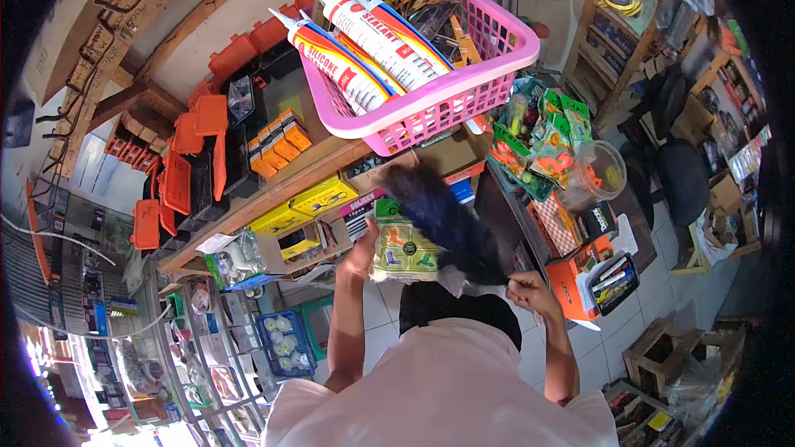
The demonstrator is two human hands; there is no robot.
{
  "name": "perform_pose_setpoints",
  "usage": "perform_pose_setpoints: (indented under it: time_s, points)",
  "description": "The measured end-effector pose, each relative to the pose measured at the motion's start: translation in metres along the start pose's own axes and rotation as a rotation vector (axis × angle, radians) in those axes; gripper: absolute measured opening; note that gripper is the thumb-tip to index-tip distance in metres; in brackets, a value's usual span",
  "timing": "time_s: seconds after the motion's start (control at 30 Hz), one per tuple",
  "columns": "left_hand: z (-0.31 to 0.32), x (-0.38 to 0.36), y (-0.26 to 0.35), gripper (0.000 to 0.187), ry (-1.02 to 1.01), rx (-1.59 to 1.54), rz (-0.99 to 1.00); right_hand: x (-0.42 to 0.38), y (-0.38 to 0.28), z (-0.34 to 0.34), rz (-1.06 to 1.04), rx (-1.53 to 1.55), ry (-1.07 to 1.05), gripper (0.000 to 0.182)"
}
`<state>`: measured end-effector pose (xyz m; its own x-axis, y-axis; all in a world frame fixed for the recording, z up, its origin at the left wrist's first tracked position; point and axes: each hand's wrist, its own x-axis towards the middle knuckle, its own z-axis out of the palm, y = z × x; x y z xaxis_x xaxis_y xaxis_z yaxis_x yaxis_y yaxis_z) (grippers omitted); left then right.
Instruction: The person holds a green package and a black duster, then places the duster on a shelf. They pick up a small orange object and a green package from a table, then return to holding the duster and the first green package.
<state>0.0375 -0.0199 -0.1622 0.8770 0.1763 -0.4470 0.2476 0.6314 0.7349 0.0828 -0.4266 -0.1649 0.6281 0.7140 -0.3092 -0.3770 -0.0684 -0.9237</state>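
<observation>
My left hand [361,253] is closed on the edge of a green packet [406,255] with small coloured pictures on its front, held upright before the shelf. Just behind its top left corner shows a pink and black striped packet [358,212]. My right hand [532,291] is a fist around the thin end of a dark feather duster [451,219], smeared by motion. The duster's fluffy part reaches up and left, close beside the green packet and below the pink basket [431,109].
Sealant tubes [385,41] stick out of the basket on the wooden shelf. Orange bins [175,182] and small orange boxes [280,145] stand to its left. At right are green packets [551,136], a clear tub [598,170] and a pen tray [611,283]. A blue crate [286,343] sits low left.
</observation>
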Motion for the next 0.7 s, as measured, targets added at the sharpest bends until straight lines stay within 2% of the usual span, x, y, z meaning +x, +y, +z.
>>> perform_pose_setpoints:
  time_s: [0.03,0.1,0.13,0.17,0.23,0.27,0.3,0.37,0.4,0.43,0.5,0.53,0.57,0.63,0.67,0.7]
  points:
    - [0.003,-0.003,0.0,0.042,-0.002,-0.001,-0.002,-0.001,0.0,-0.003,0.016,-0.004,-0.078,0.032]
    - [0.01,-0.014,0.001,0.036,-0.194,0.144,0.253,0.0,0.001,-0.006,0.032,-0.006,-0.153,0.033]
    - [0.005,-0.018,0.004,0.036,-0.255,-0.006,0.075,0.001,0.002,-0.006,0.016,0.012,-0.108,0.034]
    - [-0.001,-0.01,0.002,0.036,-0.256,-0.006,0.073,0.001,0.0,-0.006,0.0,0.03,-0.064,0.035]
    - [-0.026,0.022,-0.012,0.035,-0.004,0.074,-0.096,-0.004,-0.015,-0.003,0.071,0.023,-0.07,0.036]
    - [-0.029,0.025,-0.01,0.026,-0.073,0.058,-0.2,-0.005,-0.021,-0.002,0.138,0.014,-0.078,0.036]
    - [-0.032,0.022,-0.014,0.026,-0.075,0.059,-0.199,-0.005,-0.021,-0.004,0.137,0.013,-0.076,0.036]
    - [0.002,-0.004,0.001,0.022,-0.068,0.669,0.289,-0.005,-0.017,-0.008,0.062,-0.055,-0.083,0.036]
    - [-0.036,0.029,-0.011,0.063,-0.128,0.443,0.132,-0.004,-0.012,-0.011,0.06,-0.054,-0.077,0.036]
    - [-0.036,0.034,-0.014,0.063,-0.133,0.444,0.131,-0.002,-0.008,-0.011,0.037,-0.036,-0.033,0.036]
    - [-0.034,0.044,-0.023,0.026,0.149,1.062,0.429,-0.004,-0.005,-0.017,0.011,-0.021,0.013,0.037]
    - [-0.023,0.046,-0.024,0.03,0.263,1.177,0.605,-0.006,-0.012,-0.016,0.048,-0.045,-0.042,0.037]
    - [-0.019,0.043,-0.018,0.03,0.256,1.181,0.606,-0.008,-0.016,-0.014,0.084,-0.066,-0.094,0.038]
    - [-0.004,0.035,-0.006,0.032,0.219,1.587,0.592,-0.002,-0.007,-0.012,0.05,-0.042,0.001,0.038]
    - [-0.007,0.039,-0.01,0.032,0.211,1.586,0.594,-0.002,-0.004,-0.012,0.02,-0.023,0.091,0.039]
    - [-0.013,0.046,-0.02,0.033,0.039,1.218,0.565,-0.004,-0.003,-0.012,0.018,-0.025,0.097,0.039]
